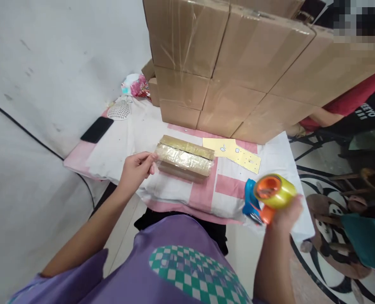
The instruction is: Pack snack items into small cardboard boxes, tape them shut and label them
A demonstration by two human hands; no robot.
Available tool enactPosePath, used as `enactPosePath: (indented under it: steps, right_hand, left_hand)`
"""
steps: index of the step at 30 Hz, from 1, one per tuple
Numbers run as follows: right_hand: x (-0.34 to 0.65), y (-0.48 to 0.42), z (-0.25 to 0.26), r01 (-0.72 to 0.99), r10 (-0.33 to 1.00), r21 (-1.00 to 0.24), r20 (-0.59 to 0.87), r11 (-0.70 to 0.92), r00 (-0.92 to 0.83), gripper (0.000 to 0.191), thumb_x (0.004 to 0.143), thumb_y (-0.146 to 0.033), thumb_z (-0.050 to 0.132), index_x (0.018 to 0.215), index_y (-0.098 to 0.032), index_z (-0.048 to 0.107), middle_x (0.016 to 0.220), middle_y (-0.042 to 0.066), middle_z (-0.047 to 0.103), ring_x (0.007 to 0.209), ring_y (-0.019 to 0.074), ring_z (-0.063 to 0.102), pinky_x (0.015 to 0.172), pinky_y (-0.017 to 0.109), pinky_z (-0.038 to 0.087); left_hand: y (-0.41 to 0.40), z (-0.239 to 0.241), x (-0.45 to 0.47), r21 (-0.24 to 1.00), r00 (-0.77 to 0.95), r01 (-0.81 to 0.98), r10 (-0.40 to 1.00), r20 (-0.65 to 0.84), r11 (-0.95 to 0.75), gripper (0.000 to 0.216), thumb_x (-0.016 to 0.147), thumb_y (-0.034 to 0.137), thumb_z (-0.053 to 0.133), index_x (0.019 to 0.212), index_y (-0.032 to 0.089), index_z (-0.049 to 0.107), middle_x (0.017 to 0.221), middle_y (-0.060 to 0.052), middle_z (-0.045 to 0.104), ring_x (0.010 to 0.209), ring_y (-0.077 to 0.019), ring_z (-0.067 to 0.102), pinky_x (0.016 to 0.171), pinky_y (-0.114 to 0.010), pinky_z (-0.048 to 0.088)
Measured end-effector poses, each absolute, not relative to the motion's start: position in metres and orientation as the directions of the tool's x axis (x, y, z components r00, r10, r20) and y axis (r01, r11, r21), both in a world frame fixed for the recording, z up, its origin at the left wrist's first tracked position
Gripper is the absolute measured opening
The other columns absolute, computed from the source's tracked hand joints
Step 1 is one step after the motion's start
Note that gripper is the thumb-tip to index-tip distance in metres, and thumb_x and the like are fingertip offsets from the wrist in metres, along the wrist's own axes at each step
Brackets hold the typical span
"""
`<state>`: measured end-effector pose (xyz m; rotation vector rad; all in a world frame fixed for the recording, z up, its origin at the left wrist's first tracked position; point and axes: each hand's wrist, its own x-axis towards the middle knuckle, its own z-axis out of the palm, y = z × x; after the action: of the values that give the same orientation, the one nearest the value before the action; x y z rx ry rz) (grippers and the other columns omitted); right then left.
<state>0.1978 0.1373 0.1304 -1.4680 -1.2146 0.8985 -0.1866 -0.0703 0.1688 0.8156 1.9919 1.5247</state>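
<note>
A small flat cardboard parcel (pixel 185 158) wrapped in clear tape lies on the pink-and-white cloth of the table (pixel 228 185). My left hand (pixel 136 169) touches the parcel's left end, its fingers curled against it. My right hand (pixel 286 214) grips a tape dispenser (pixel 263 198) with a blue and orange body and a yellowish roll of tape, held above the table's front right edge, apart from the parcel.
A yellow sheet of paper (pixel 233 153) lies behind the parcel. Stacked cardboard boxes (pixel 238 63) fill the back of the table. A black phone (pixel 97 129) and a white perforated object (pixel 119 109) sit at the left. A person in red sits at the far right.
</note>
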Motion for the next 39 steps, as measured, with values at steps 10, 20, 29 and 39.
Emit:
enactPosePath:
  steps: [10,20,29,39]
  right_hand:
    - [0.170,0.178,0.071,0.492,0.980,-0.869,0.060,-0.041,0.187,0.057,0.078,-0.077,0.057,0.079,-0.019,0.054,0.067,-0.002,0.048,0.066,0.0177,0.047,0.066,0.036,0.044]
    - [0.044,0.078,0.182,0.183,0.413,-0.473,0.445,0.862,-0.794,0.051,0.092,-0.036,0.068,0.138,-0.023,0.050,0.122,0.015,0.063,0.110,0.0299,0.060,0.092,0.046,0.052]
    - [-0.038,0.071,0.194,-0.037,0.120,-0.290,0.505,0.956,-0.855,0.015,0.100,-0.024,0.055,0.103,-0.020,0.069,0.100,0.010,0.073,0.094,0.0248,0.058,0.083,0.040,0.049]
    - [-0.060,0.098,0.214,0.157,0.547,-0.906,0.093,0.393,-0.832,0.031,0.099,-0.021,0.042,0.123,-0.020,0.063,0.085,0.001,0.075,0.068,0.0142,0.060,0.066,0.028,0.048]
  left_hand:
    - [-0.061,0.158,-0.176,0.985,-0.736,0.065,0.674,-0.060,0.159,0.031,0.089,0.044,0.066,0.074,0.017,0.071,0.042,0.005,0.044,0.040,-0.0077,0.038,0.042,-0.021,0.027]
    - [-0.062,0.150,-0.159,0.974,-0.698,0.072,0.709,-0.106,0.216,0.034,0.085,0.049,0.069,0.071,0.018,0.071,0.043,0.005,0.044,0.042,-0.0090,0.038,0.044,-0.023,0.028]
    - [-0.075,0.140,-0.155,0.994,-0.603,-0.012,0.792,-0.095,0.110,0.031,0.083,0.047,0.066,0.072,0.018,0.068,0.044,0.004,0.048,0.040,-0.0096,0.043,0.043,-0.022,0.034]
    - [-0.074,0.146,-0.174,0.991,-0.630,0.005,0.769,-0.103,0.137,0.025,0.082,0.043,0.071,0.080,0.019,0.075,0.066,0.000,0.069,0.046,-0.0103,0.053,0.043,-0.021,0.040]
